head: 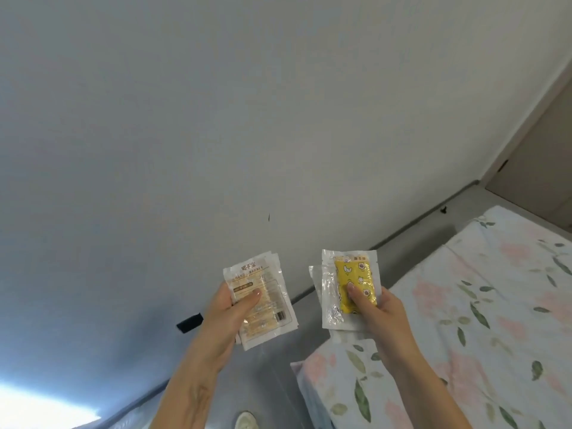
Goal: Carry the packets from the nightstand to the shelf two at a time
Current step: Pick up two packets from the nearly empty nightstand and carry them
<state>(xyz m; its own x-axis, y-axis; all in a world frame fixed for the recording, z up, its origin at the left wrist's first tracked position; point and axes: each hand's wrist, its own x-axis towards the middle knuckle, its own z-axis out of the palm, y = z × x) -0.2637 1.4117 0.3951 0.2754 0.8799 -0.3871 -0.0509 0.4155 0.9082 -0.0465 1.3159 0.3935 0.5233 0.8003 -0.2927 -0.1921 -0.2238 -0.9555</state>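
Note:
My left hand [227, 317] grips a white hand-warmer packet [266, 292] with beige print, thumb on its face; another packet's edge shows behind it. My right hand [379, 308] grips a clear packet with a yellow patterned insert [356, 274], thumb pressed on the yellow part, and a second clear packet edge shows behind it. Both hands are raised in front of me, side by side, before a plain wall. Neither the nightstand nor the shelf is in view.
A bed with a floral sheet [483, 305] fills the lower right, its corner just below my right hand. A white wall [247, 119] faces me. A door [538, 168] stands at the far right. Grey floor [272, 382] runs between wall and bed.

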